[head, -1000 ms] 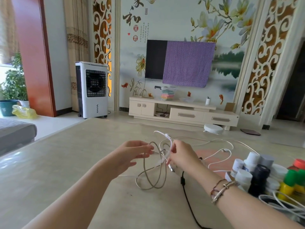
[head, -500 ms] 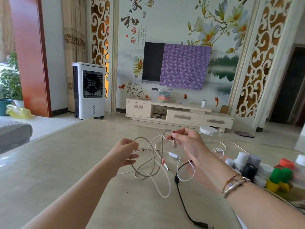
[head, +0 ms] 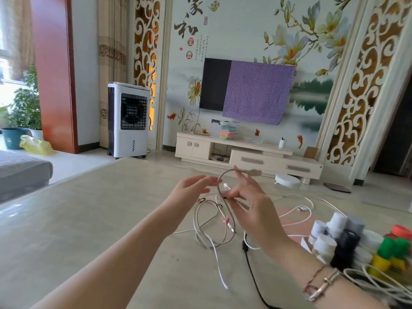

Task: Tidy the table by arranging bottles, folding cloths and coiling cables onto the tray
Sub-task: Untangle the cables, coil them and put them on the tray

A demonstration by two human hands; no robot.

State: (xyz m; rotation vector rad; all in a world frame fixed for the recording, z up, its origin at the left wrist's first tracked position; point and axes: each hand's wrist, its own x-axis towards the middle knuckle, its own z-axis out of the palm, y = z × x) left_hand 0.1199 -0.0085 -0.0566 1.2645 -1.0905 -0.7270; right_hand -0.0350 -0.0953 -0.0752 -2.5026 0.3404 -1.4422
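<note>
I see my right hand [head: 246, 204] pinching the grey cable [head: 225, 210]; my left hand [head: 191, 192] hovers released beside it; the bottles [head: 347, 241] at right are partly cut off.

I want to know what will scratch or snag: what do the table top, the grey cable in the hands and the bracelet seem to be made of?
Table top: looks like polished stone or a glossy laminate; pale, faintly veined, reflecting the window light.
Grey cable: apparently braided fabric sheath, matte, holding a springy loop; the frame is too blurred to be sure.
Bracelet: seems to be metal, shiny, beside a thin dark cord.
</note>
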